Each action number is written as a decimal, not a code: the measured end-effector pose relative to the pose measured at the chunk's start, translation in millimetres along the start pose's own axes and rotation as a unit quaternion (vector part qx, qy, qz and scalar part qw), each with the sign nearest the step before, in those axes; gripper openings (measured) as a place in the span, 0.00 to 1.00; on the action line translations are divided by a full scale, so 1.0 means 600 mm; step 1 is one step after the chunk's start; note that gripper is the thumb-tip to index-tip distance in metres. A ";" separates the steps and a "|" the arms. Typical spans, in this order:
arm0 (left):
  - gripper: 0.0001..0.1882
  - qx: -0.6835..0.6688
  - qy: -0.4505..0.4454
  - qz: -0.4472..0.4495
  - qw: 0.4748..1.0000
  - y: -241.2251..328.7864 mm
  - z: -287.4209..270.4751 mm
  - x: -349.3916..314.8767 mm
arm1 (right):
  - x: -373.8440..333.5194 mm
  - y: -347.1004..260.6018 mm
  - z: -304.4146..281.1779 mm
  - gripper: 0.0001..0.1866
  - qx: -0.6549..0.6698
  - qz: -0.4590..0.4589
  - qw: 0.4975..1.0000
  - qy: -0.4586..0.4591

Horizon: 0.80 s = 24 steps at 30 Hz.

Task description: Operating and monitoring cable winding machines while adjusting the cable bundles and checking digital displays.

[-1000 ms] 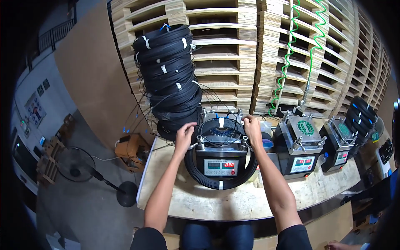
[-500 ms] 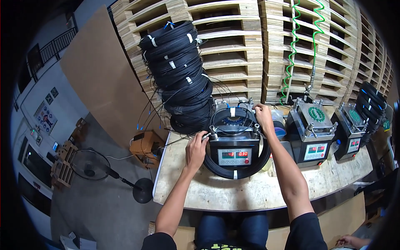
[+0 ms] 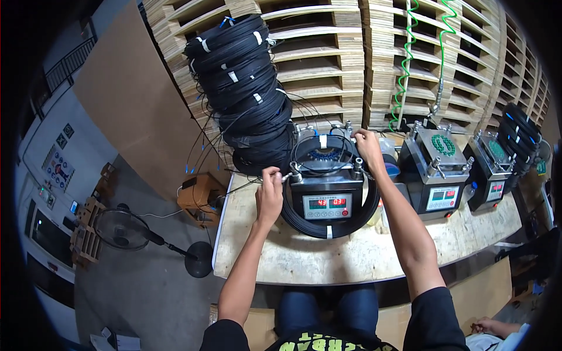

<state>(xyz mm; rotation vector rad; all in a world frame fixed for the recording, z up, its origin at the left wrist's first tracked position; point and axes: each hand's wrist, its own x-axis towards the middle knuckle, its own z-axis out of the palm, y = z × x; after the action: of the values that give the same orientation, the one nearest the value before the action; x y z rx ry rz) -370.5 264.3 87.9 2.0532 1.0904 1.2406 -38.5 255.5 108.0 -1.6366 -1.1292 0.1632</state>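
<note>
A black bench machine with a lit red digital display stands before me. A coil of black cable loops around it, tied with white tape. Thinner black cable loops lie over its metal top, around a ring of blue connectors. My left hand is closed at the front left corner, its fingers on a small metal clamp lever. My right hand reaches to the rear right corner post, fingers curled; what they grip there is hidden.
A tall stack of black cable coils rises behind left, loose ends hanging. Two similar machines with green connectors stand right. Pallets back the wooden bench. A floor fan stands left; another person's hand shows lower right.
The view has shifted slightly, so the bench sits a little higher. My left hand has turned more upright at the front left lever; my right hand stays at the rear right corner.
</note>
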 end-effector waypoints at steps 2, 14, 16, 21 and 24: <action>0.14 -0.018 0.057 0.043 0.997 -0.019 0.009 0.011 | -0.001 0.000 0.013 0.16 0.013 -0.020 1.000 0.017; 0.07 -0.132 -0.081 0.031 0.988 0.035 0.028 -0.039 | -0.017 0.034 0.002 0.18 0.019 0.003 1.000 0.013; 0.09 -0.205 -0.125 0.000 0.971 0.036 0.031 -0.033 | -0.009 0.035 0.000 0.17 0.015 -0.012 1.000 0.014; 0.29 0.054 -0.078 0.094 0.991 0.030 -0.002 -0.003 | -0.016 0.033 0.001 0.17 0.015 0.008 1.000 0.022; 0.54 0.115 -0.025 0.133 0.984 0.028 -0.007 0.031 | -0.018 0.018 0.002 0.17 0.024 0.009 1.000 0.011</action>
<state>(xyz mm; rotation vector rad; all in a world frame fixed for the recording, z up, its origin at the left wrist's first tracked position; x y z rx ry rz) -363.1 270.9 111.4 2.4568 0.9999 1.2248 -38.8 248.7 94.3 -1.6038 -1.0861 0.1822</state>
